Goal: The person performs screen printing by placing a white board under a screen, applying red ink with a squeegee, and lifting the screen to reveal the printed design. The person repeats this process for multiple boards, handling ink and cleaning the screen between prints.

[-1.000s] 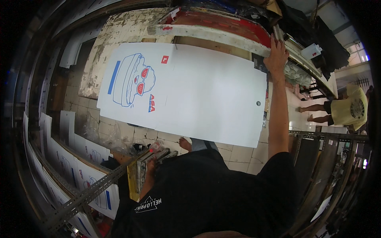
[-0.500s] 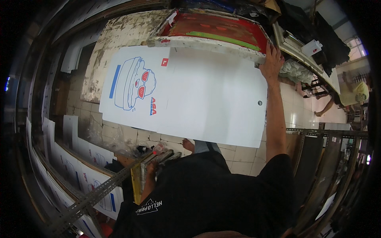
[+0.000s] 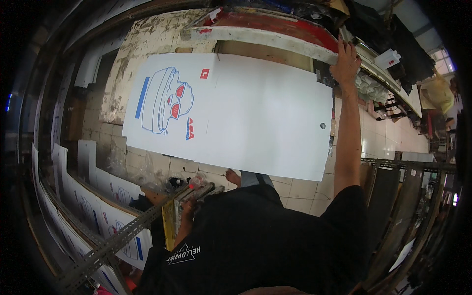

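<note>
- red-meshed frame [image 3: 255,39], head view: just past the white sheet's [image 3: 265,113] far edge; probably stiff, fairly light, mesh easily torn; best taken by its rim.
- right hand [image 3: 346,63]: half-closed, fingers bent over the frame's near right corner, holding it.
- left hand [image 3: 187,210]: by yellow-edged frames [image 3: 168,219]; grip unclear.

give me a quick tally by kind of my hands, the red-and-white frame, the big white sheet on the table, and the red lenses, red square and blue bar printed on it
Hands: 2 (right hand, left hand)
Red-and-white frame: 1
Big white sheet: 1
Red lenses: 2
Red square: 1
Blue bar: 1
Total: 8
</note>
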### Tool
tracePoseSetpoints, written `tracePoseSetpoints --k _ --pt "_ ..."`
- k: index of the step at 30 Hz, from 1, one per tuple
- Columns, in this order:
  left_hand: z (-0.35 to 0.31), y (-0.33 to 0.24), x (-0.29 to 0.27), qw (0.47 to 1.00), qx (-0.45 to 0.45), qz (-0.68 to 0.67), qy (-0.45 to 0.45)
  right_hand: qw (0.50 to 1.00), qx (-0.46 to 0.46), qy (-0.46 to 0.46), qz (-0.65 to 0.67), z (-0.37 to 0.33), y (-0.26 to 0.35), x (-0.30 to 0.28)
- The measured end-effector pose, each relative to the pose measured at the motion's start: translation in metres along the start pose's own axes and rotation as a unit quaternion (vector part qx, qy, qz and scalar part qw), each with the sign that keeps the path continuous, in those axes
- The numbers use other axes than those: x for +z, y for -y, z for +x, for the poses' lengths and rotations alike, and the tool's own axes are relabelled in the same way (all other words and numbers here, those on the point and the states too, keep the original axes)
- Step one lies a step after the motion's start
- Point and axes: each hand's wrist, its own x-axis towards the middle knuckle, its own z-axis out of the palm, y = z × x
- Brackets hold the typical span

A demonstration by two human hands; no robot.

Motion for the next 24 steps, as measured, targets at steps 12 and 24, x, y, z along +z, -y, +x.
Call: tracePoseSetpoints --k 12,24 --pt "0.013 0.023 -0.011 0.996 0.047 0.043 0.060 0.983 -0.127 -0.128 0.039 0.081 -0.050 0.007" --pt "0.032 0.038 -0.006 0.986 0.129 0.037 0.099 0.999 -0.030 -0.013 0.034 0.092 -0.028 -0.032"
